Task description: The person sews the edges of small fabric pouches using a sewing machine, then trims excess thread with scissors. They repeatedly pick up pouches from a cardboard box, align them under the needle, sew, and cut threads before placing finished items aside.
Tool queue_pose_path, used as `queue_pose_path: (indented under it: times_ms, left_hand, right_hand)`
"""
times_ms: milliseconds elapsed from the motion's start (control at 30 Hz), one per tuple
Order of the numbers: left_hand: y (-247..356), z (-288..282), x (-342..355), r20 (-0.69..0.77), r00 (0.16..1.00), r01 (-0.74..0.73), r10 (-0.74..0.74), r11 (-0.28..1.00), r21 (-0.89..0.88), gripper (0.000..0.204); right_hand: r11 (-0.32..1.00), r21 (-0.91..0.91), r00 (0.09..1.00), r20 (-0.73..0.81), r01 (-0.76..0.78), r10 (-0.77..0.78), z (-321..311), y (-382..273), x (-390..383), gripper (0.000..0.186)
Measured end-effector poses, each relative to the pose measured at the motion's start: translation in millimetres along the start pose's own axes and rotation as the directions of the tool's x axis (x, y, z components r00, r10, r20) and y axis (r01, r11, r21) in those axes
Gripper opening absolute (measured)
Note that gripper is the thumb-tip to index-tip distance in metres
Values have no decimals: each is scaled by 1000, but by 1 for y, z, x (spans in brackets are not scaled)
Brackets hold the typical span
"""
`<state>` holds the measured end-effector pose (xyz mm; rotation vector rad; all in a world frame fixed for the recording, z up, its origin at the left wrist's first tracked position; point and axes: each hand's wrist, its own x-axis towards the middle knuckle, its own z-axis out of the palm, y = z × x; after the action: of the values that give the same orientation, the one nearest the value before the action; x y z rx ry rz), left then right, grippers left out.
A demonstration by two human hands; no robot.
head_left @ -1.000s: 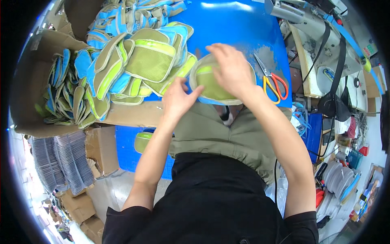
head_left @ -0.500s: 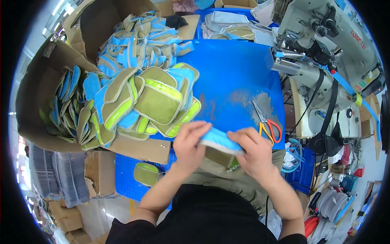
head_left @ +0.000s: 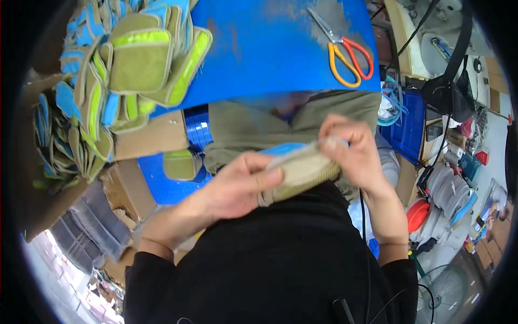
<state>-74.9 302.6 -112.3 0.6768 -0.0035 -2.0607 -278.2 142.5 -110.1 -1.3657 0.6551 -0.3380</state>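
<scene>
Both hands are closed on one sewn fabric piece [head_left: 299, 167], olive-tan with a blue edge, held up close to the body above the lap, off the tabletop. The left hand [head_left: 243, 183] wraps the piece's left end, thumb laid across the tan face and fingers curled beneath, which looks like a steadying grip that keeps the piece from folding. The right hand [head_left: 350, 146] pinches the upper right end near the blue trim, fingertips drawn together as if working at the edge or a seam there; just what the fingertips catch is too small to tell. Held this way the piece lies nearly flat, its long axis running left to right between the hands and tilted a little, the right end higher and farther from the body, the blue edge along the far side.

Beyond the hands the blue tabletop [head_left: 270, 48] carries orange-and-red-handled scissors [head_left: 345, 51] at its right, within reach of the right hand and well apart from the piece. To the left a heap of similar pieces [head_left: 124, 70] in olive, lime and blue spills over a cardboard box [head_left: 145, 137]. One more olive piece [head_left: 181, 164] lies lower, beside the box
</scene>
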Motion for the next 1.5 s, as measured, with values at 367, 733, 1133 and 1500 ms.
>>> queue_pose_path:
  times_ms: [367, 733, 1133, 1500]
  left_hand:
    - [20, 5, 32, -55, 990, -132, 131, 991, -21, 37]
    - [54, -2, 80, -17, 968, -211, 250, 851, 481, 33]
    - [68, -23, 88, 280, 419, -237, 864, -194, 952, 28]
    - [88, -24, 58, 394, 268, -197, 879, -350, 916, 54]
  right_hand:
    - [987, -77, 978, -144, 138, -148, -7, 23, 30, 35]
    - [967, -210, 940, -275, 148, -203, -10, 8, 44, 32]
    - [977, -98, 786, -582, 187, -209, -33, -15, 61, 33]
    - [808, -513, 846, -257, 289, -466, 13, -57, 29, 30]
